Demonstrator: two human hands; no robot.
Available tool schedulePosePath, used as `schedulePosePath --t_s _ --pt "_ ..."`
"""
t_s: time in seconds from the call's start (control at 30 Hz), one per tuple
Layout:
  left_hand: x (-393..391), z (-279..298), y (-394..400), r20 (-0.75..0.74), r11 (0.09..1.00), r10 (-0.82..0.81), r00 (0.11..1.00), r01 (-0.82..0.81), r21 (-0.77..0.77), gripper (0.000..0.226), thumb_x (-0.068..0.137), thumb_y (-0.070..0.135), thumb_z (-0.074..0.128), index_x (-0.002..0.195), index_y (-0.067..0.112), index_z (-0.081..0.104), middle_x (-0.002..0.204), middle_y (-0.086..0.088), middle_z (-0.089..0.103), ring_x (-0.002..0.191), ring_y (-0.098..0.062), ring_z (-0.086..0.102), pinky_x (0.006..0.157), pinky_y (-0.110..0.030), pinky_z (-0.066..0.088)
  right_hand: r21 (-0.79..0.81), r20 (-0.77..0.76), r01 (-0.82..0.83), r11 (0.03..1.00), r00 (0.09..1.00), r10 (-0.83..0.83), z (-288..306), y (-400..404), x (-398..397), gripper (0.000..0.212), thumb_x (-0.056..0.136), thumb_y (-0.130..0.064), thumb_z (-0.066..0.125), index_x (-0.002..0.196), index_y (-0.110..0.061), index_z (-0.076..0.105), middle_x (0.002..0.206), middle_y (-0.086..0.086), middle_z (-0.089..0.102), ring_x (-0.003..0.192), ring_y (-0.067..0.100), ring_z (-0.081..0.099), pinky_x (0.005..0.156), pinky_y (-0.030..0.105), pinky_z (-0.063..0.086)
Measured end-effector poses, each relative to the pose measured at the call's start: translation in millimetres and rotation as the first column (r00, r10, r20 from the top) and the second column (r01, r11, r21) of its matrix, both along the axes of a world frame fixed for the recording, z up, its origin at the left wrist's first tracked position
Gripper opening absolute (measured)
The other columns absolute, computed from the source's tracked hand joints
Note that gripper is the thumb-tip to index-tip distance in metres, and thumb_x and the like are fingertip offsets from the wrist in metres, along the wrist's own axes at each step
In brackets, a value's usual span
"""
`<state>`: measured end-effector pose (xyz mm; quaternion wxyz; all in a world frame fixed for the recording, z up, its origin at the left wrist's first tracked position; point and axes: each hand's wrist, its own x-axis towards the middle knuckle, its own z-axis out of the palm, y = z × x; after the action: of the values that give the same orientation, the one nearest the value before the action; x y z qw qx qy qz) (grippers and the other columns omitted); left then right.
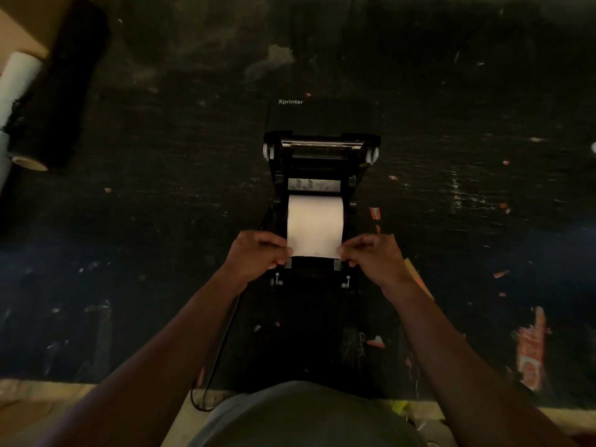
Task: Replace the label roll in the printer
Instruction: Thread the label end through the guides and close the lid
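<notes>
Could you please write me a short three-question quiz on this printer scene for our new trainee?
1. True or false: the printer lid is shut.
2. Which hands hold the label strip? A) left only B) right only C) both
3. Fill in: the brand word on the lid reads ____.

Key:
1. False; the lid stands open, with the roll bay exposed.
2. C; the left hand pinches the strip's near left corner and the right hand its near right corner.
3. Xprinter.
</notes>
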<state>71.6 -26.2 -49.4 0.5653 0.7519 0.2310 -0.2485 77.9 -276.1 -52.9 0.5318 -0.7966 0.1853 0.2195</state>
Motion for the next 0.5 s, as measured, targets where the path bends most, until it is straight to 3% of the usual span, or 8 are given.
schedulePosePath --t_s 0.1,0.23,0.4,0.5 --pt "3 -3 4 0.06 0.992 -0.091 0.994 0.085 0.095 0.008 0.083 0.018 0.087 0.085 0.021 0.079 0.068 0.006 0.079 0.059 -0.005 0.071 0.055 -0.013 0.052 -0.147 0.112 -0.106 0.983 0.986 0.123 -4 0 4 0.013 0.083 -0.017 0.086 0.079 -0.027 0.078 0.076 -0.01 0.074 0.069 0.001 0.065 0.072 0.014 0.053" --pt "8 -5 10 0.096 0.94 -0.278 0.956 0.251 0.23 0.008 0.083 0.026 0.086 0.084 0.03 0.08 0.066 0.016 0.076 0.054 0.004 0.068 0.055 -0.009 0.05 -0.24 0.096 -0.179 0.954 0.974 0.206 -10 -3 9 0.013 0.082 -0.024 0.087 0.078 -0.031 0.077 0.076 -0.01 0.071 0.068 0.001 0.06 0.068 0.022 0.048" --pt "15 -4 13 0.065 0.837 -0.469 0.881 0.42 0.351 0.007 0.084 0.032 0.085 0.084 0.034 0.079 0.056 0.035 0.065 0.051 0.016 0.061 0.051 -0.004 0.042 -0.277 0.03 -0.263 0.924 0.959 0.282 -16 0 9 0.025 0.081 -0.026 0.087 0.067 -0.038 0.07 0.072 -0.025 0.065 0.068 -0.006 0.058 0.062 0.015 0.041" --pt "18 -5 13 0.058 0.83 -0.484 0.873 0.437 0.346 0.013 0.084 0.034 0.085 0.078 0.039 0.075 0.058 0.025 0.071 0.044 0.007 0.061 0.046 -0.007 0.042 -0.302 0.004 -0.293 0.907 0.951 0.308 -17 -1 13 0.031 0.079 -0.026 0.087 0.06 -0.039 0.067 0.067 -0.026 0.063 0.068 -0.006 0.058 0.063 0.014 0.04"
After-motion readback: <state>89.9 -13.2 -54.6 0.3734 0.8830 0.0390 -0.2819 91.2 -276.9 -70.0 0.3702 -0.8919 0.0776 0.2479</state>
